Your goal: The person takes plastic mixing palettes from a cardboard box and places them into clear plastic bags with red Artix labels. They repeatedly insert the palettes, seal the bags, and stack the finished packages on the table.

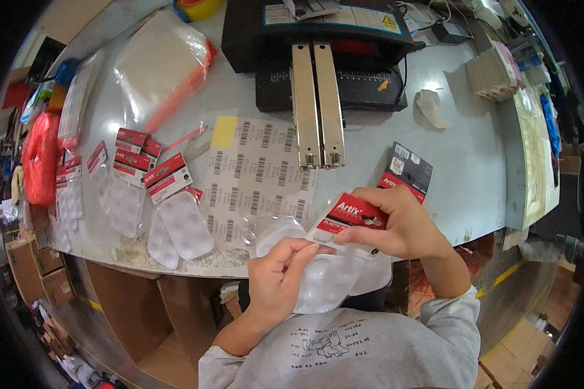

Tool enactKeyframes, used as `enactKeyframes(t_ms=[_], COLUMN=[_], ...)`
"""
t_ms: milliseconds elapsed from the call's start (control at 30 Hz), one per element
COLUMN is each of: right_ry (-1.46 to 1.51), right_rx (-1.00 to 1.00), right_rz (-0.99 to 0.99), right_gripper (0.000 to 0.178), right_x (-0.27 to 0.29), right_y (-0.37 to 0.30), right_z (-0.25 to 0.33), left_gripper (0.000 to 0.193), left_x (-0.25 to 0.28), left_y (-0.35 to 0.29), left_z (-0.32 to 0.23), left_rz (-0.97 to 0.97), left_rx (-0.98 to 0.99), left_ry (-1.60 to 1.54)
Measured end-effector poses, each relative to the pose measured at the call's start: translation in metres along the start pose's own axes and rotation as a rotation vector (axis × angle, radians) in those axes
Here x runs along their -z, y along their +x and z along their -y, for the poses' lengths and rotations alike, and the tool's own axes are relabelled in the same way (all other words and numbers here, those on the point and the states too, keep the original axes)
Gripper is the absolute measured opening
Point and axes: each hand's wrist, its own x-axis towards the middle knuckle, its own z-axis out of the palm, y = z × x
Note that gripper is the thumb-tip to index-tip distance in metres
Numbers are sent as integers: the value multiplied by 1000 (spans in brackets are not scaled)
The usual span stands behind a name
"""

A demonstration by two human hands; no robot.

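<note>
Grey workbench (464, 172): I held a red-topped pack (331, 269) at its near edge!
Left hand (274, 277) pinched the card's (353, 211) corner, right hand (405, 223) its right end; slick plastic (321, 292) looked light, so card suited gripping.

Bright, even light from above washes pale tabletop (470, 168); glare flecks clear bag (162, 61) and white blisters (183, 232). Soft shadow falls right of black machine (243, 39); cartons (123, 311) below sit dimmer. Fisheye bends tabletop's edges; corners drop to black; clutter (8, 211) along left rim blurs.
</note>
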Motion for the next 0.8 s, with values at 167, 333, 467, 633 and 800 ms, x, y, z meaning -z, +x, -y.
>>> enactKeyframes(t_ms=[167,333,467,633,800], right_ry=[-103,-118,135,542,558], right_rx=[120,92,-244,-326,-329], right_rz=[53,-120,62,31,-41], right_gripper=[28,26,25,17,15], right_x=[-2,0,4,-6,-15], right_y=[1,-3,-14,-26,-28], right_z=[1,-10,-24,-30,-25], left_gripper=[14,14,18,20,21], left_x=[0,1,6,6,5], left_y=[0,1,4,6,4], left_z=[2,5,12,20,24], left_rz=[-5,-116,-275,-285,-315], left_rx=[-21,-105,-59,-15,-76], left_ry=[127,112,-50,-186,-115])
